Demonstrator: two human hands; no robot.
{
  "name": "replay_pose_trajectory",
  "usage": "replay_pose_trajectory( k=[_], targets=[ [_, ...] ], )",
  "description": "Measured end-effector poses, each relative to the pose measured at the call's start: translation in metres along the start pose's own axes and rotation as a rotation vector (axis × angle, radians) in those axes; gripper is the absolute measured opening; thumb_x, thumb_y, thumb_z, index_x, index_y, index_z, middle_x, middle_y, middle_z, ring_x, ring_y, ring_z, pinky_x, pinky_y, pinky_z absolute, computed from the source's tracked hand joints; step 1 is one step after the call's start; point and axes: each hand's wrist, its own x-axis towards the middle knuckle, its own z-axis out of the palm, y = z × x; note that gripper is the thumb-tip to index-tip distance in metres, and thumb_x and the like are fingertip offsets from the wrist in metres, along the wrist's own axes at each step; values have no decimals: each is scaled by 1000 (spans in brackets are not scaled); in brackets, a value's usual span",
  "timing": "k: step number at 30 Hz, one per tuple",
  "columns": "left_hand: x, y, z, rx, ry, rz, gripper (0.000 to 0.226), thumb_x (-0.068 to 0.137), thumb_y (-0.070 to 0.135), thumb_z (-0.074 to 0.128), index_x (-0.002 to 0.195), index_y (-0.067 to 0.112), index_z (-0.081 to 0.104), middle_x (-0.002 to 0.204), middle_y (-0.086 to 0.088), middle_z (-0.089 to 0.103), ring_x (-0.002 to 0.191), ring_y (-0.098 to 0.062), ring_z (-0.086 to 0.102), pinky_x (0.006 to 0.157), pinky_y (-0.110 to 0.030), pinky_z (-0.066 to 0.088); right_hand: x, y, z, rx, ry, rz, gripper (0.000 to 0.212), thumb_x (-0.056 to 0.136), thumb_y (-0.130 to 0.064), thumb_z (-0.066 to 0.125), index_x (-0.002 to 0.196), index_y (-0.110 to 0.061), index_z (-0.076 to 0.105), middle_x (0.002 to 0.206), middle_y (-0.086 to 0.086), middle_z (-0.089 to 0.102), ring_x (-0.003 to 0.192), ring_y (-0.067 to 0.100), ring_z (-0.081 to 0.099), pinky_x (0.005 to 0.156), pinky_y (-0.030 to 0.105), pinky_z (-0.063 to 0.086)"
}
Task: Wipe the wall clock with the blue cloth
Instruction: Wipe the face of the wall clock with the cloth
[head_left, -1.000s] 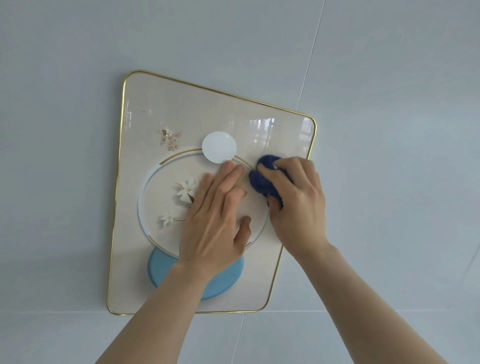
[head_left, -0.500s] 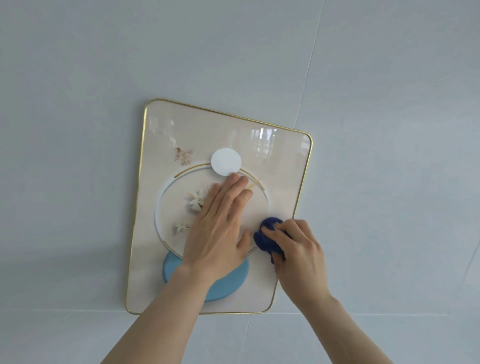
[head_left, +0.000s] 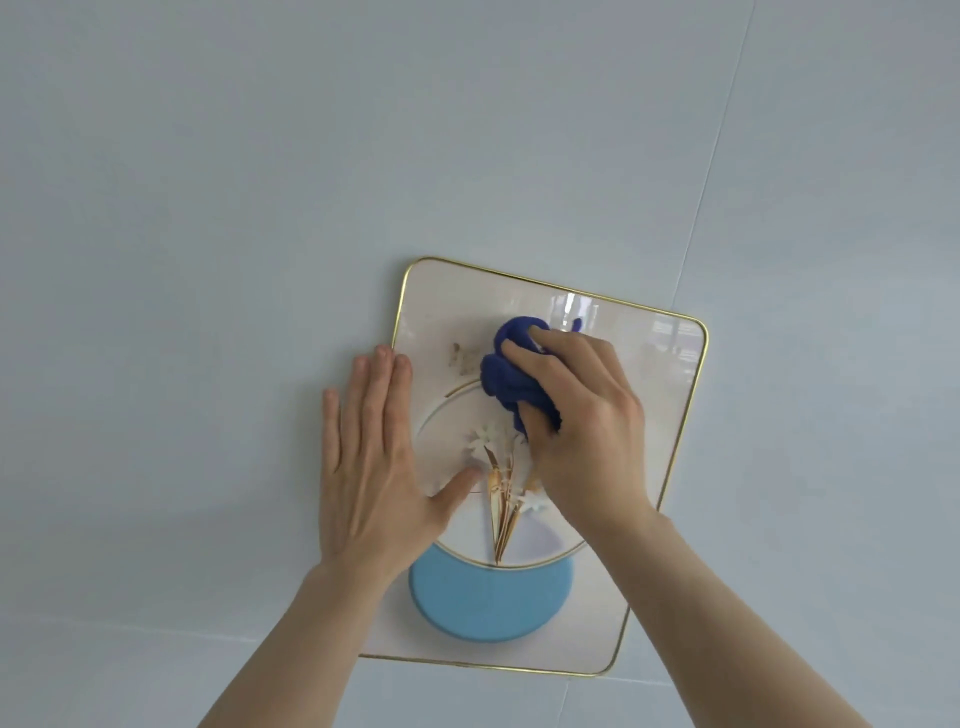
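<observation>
The wall clock (head_left: 644, 395) is a cream rectangular panel with a thin gold rim, a ringed circle with white flowers and a light blue disc low down, hanging slightly tilted on the wall. My right hand (head_left: 582, 415) presses a bunched dark blue cloth (head_left: 511, 376) against the clock's upper middle, over the top of the ring. My left hand (head_left: 371, 467) lies flat with fingers spread over the clock's left edge, partly on the wall, thumb resting on the face. The white disc at the ring's top is hidden under the cloth and hand.
Pale grey-blue wall tiles (head_left: 208, 208) surround the clock. A vertical grout line (head_left: 717, 171) runs above its right side and a horizontal one (head_left: 156, 631) passes near its bottom edge.
My right hand has carried the cloth from the clock's lower right up to its upper middle. My left hand has slid from the centre of the face to the left edge.
</observation>
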Motion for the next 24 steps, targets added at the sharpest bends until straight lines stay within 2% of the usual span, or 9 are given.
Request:
replay_pose_trajectory(
  k=[3, 6, 13, 17, 21, 24],
  targets=[
    [0, -11, 6, 20, -29, 12, 131, 76, 87, 57, 169, 12, 2, 178, -8, 12, 166, -23, 10, 135, -44, 0, 6, -5, 22, -74, -76, -70, 43, 79, 3, 77, 120, -10, 75, 128, 9, 71, 122, 36, 62, 96, 47, 57],
    [-1, -17, 14, -34, -21, 26, 131, 76, 88, 57, 169, 13, 2, 178, -7, 13, 166, -21, 7, 134, -48, 8, 4, -1, 41, -102, -47, -70, 40, 81, -1, 81, 119, -9, 75, 128, 10, 72, 127, 38, 61, 98, 51, 56],
    [-3, -21, 24, -71, 29, 53, 129, 79, 87, 60, 169, 14, 3, 178, -7, 14, 166, -23, 8, 134, -50, 8, 7, 1, 68, -66, 83, -107, 34, 85, 2, 79, 118, -6, 75, 127, 10, 73, 126, 35, 61, 101, 48, 54],
    [-3, -22, 26, -60, 18, 47, 129, 78, 88, 58, 169, 13, 6, 178, -6, 12, 166, -22, 8, 133, -53, 13, 27, -10, 79, -70, 103, -169, 30, 83, 3, 79, 112, -4, 77, 122, 11, 75, 122, 37, 64, 99, 48, 55],
    [-3, -24, 26, -86, 5, 55, 126, 80, 89, 53, 169, 16, 1, 178, -4, 11, 166, -21, 6, 135, -48, 4, 33, -10, 75, -66, 121, -199, 31, 81, 7, 75, 110, -3, 77, 116, 12, 76, 115, 38, 65, 93, 50, 56],
    [-1, -25, 26, -119, -3, 53, 123, 81, 90, 48, 169, 18, 0, 179, -2, 8, 166, -19, 4, 134, -44, -2, 41, -6, 65, -62, 203, -81, 36, 74, 11, 68, 107, -1, 76, 111, 13, 75, 106, 36, 61, 91, 47, 52]
  ],
)
